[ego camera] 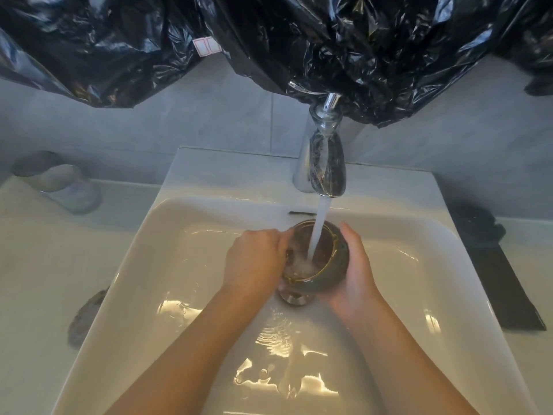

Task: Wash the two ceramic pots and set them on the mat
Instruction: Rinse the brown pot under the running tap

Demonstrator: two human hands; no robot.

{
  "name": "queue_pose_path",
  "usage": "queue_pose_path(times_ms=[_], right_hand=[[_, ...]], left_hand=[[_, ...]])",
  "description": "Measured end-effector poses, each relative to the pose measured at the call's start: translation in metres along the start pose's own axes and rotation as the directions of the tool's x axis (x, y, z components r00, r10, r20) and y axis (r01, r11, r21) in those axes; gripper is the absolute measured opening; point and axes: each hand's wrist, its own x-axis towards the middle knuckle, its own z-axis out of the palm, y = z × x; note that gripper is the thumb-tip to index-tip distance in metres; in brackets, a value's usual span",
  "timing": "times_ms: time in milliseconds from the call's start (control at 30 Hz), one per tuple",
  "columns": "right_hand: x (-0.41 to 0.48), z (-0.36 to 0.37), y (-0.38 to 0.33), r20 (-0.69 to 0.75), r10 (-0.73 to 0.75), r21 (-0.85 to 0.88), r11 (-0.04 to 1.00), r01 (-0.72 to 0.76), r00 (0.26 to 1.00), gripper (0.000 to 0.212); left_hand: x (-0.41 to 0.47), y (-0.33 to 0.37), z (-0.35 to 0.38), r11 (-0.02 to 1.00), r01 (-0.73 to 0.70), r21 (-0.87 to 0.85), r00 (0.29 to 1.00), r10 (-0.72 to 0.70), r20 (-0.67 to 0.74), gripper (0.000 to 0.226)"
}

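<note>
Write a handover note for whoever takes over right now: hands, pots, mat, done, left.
Left hand: fingers curled over the rim of the pot, reaching inside.
Right hand: cups the pot from outside, in the sink, under the running faucet.
Mat: on the right counter; dark thing at its far end, too blurred to name.
Done: this pot is being rinsed.
Left: finish it, set it on the mat; second pot not identifiable here.
</note>
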Motion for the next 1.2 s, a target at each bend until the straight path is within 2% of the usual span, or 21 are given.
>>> queue_pose_path(times_ms=[67, 167, 267, 367, 533, 600, 633, 700, 733, 800, 833, 900, 1000, 1100, 1200], right_hand=[[0.001, -0.001, -0.003, 0.000, 0.016, 0.001, 1.000, -0.016, 1.000, 0.052], [-0.001, -0.004, -0.008, 0.009, 0.059, -0.008, 0.998, -0.059, 0.998, 0.052], [-0.003, -0.006, -0.013, 0.040, 0.110, -0.031, 0.994, -0.109, 0.993, 0.052], [-0.004, -0.010, -0.015, 0.078, 0.200, -0.086, 0.977, -0.193, 0.977, 0.050], [-0.002, -0.009, -0.011, 0.098, 0.298, -0.166, 0.946, -0.280, 0.949, 0.061], [-0.001, -0.009, -0.008, 0.103, 0.243, -0.257, 0.943, -0.210, 0.965, 0.046], [0.001, -0.009, -0.006, 0.080, 0.165, -0.324, 0.937, -0.131, 0.983, 0.038], [0.004, -0.009, -0.001, -0.015, -0.042, -0.489, 0.872, 0.029, 0.999, 0.034], [0.005, -0.009, 0.001, -0.044, -0.158, -0.590, 0.801, 0.102, 0.986, 0.032], [0.007, -0.008, 0.003, -0.034, -0.356, -0.795, 0.576, 0.191, 0.934, 0.023], [0.009, -0.010, 0.004, -0.018, -0.407, -0.859, 0.474, 0.194, 0.913, 0.020], [0.012, -0.012, 0.004, -0.022, -0.418, -0.920, 0.364, 0.146, 0.908, 0.021], [0.012, -0.013, 0.004, 0.007, -0.381, -0.942, 0.307, 0.133, 0.925, 0.023], [0.004, -0.004, 0.006, 0.122, -0.366, -0.920, 0.306, 0.243, 0.923, 0.017], [0.003, 0.005, 0.013, 0.236, -0.418, -0.906, 0.233, 0.354, 0.877, 0.030]], left_hand=[[0.000, 0.000, -0.002, 0.996, -0.048, 0.081, 0.999, 0.048, 0.009, 0.044], [-0.002, -0.002, 0.000, 0.970, -0.187, 0.152, 0.980, 0.174, 0.098, 0.035], [0.000, -0.005, -0.001, 0.970, -0.237, -0.055, 0.953, 0.243, 0.180, 0.026], [0.002, -0.004, -0.001, 0.963, -0.224, -0.152, 0.928, 0.258, 0.267, 0.028], [-0.003, -0.004, 0.007, 0.990, -0.100, -0.103, 0.982, 0.115, 0.152, 0.018], [-0.004, -0.003, 0.007, 0.992, 0.016, -0.121, 0.991, 0.000, 0.132, 0.014], [-0.003, -0.003, 0.006, 0.981, 0.090, -0.170, 0.988, -0.066, 0.143, 0.014], [-0.002, -0.003, 0.003, 0.934, 0.224, -0.280, 0.969, -0.182, 0.168, 0.013], [-0.004, -0.002, 0.001, 0.912, 0.262, -0.315, 0.961, -0.214, 0.178, 0.013], [-0.009, 0.001, 0.000, 0.895, 0.273, -0.353, 0.957, -0.215, 0.197, 0.014], [-0.012, 0.003, 0.000, 0.902, 0.251, -0.352, 0.962, -0.190, 0.197, 0.015], [-0.017, 0.009, 0.000, 0.926, 0.174, -0.334, 0.979, -0.127, 0.160, 0.016], [-0.018, 0.013, -0.002, 0.901, 0.149, -0.408, 0.987, -0.114, 0.109, 0.020], [-0.018, 0.012, -0.007, 0.904, 0.107, -0.415, 0.994, -0.103, 0.032, 0.024], [-0.017, 0.008, -0.011, 0.918, 0.117, -0.379, 0.990, -0.136, -0.024, 0.021]])
